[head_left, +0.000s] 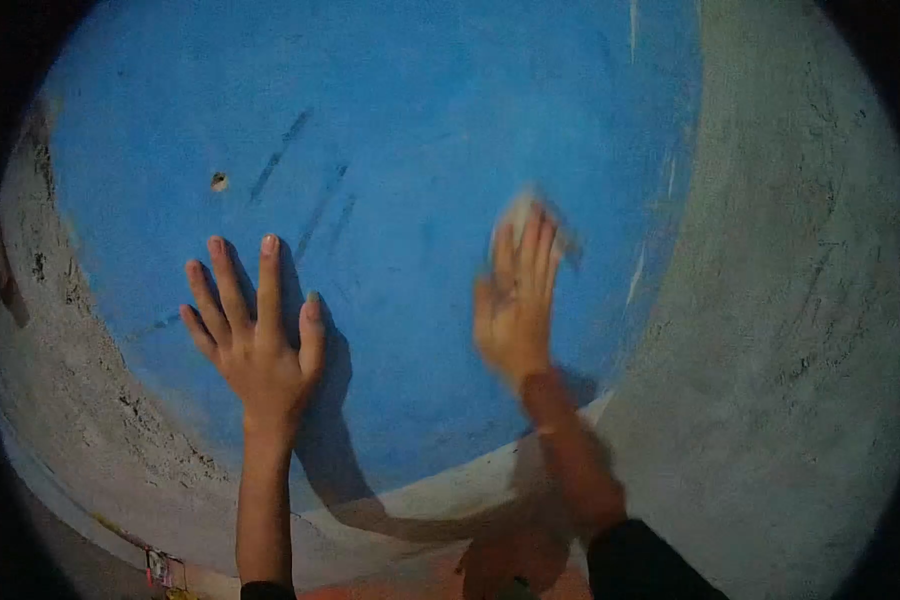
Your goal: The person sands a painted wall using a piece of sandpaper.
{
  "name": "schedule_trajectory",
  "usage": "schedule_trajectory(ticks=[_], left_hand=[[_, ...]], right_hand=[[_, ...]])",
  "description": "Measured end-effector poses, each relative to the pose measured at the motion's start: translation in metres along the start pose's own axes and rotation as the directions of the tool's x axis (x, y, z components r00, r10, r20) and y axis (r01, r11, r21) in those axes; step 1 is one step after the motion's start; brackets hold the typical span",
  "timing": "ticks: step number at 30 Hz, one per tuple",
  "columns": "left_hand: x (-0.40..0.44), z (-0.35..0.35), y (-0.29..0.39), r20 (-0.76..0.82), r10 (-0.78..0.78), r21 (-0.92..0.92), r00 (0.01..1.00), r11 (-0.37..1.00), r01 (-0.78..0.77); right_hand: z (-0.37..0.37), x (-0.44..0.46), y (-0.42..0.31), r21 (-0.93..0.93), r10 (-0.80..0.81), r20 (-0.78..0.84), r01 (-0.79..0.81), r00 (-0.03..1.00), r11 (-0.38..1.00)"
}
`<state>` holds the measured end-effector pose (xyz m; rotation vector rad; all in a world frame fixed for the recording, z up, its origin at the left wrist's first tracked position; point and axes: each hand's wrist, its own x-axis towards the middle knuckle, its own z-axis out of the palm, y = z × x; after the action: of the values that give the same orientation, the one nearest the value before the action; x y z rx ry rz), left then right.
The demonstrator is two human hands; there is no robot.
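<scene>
My left hand [255,335] lies against the blue painted wall [400,250] with its fingers spread, and nothing is in it. Over to the right, my right hand [520,310] is flat with its fingers close together, pressing a pale cloth-like piece [522,212] to the blue paint. The edges of this piece show past the fingertips. Motion blurs the hand and the piece, so whether it is cloth or paper I cannot tell. Both forearms reach up from below, with dark sleeves.
Dark streaks [280,155] and a small chipped hole [219,181] mark the blue paint above my left hand. Bare grey plaster [790,300] borders the paint on the right, with rough, pitted plaster [100,400] on the left. Small colourful items [160,570] lie at the lower left.
</scene>
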<state>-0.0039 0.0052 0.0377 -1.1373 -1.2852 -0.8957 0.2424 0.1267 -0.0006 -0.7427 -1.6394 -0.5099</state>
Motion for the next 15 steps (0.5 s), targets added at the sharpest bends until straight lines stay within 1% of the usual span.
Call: schedule_trajectory(ticks=[1, 4, 5, 6, 7, 9, 11, 13, 15], left_hand=[[0.0, -0.002, 0.001, -0.001, 0.0, 0.002, 1.0, 1.0, 0.0], [-0.001, 0.0, 0.002, -0.025, 0.002, 0.005, 1.0, 1.0, -0.002], [-0.001, 0.001, 0.001, -0.029, 0.009, 0.004, 1.0, 1.0, -0.009], [-0.002, 0.002, 0.001, -0.029, 0.014, 0.005, 0.999, 1.0, -0.014], [-0.002, 0.001, 0.0, -0.032, 0.015, 0.008, 0.999, 1.0, -0.015], [0.0, 0.0, -0.001, -0.036, 0.03, 0.018, 0.999, 0.999, -0.029], [-0.002, 0.001, -0.001, -0.039, 0.038, 0.014, 0.999, 0.999, -0.037], [-0.004, 0.003, -0.004, -0.041, 0.048, 0.009, 0.998, 0.999, -0.048], [0.0, 0.004, 0.007, -0.052, 0.041, -0.018, 0.998, 0.999, -0.042]], right_hand=[[0.012, -0.056, 0.0, 0.067, 0.039, 0.069, -0.043, 0.997, 0.997], [0.0, -0.084, 0.041, 0.048, 0.11, 0.045, -0.113, 0.993, 0.992], [-0.013, -0.045, 0.052, 0.034, 0.148, -0.025, -0.148, 0.989, 0.988], [-0.026, 0.02, 0.064, 0.019, 0.174, -0.095, -0.173, 0.98, 0.985], [-0.031, 0.074, 0.068, 0.106, 0.239, -0.06, -0.232, 0.969, 0.967], [-0.025, 0.093, 0.055, 0.144, 0.206, -0.051, -0.197, 0.977, 0.97], [-0.009, 0.046, 0.011, 0.023, -0.006, -0.087, 0.008, 0.996, 1.0], [0.005, -0.05, 0.006, 0.172, 0.099, 0.077, -0.111, 0.992, 0.979], [-0.003, -0.069, 0.062, 0.075, 0.164, 0.073, -0.169, 0.984, 0.983]])
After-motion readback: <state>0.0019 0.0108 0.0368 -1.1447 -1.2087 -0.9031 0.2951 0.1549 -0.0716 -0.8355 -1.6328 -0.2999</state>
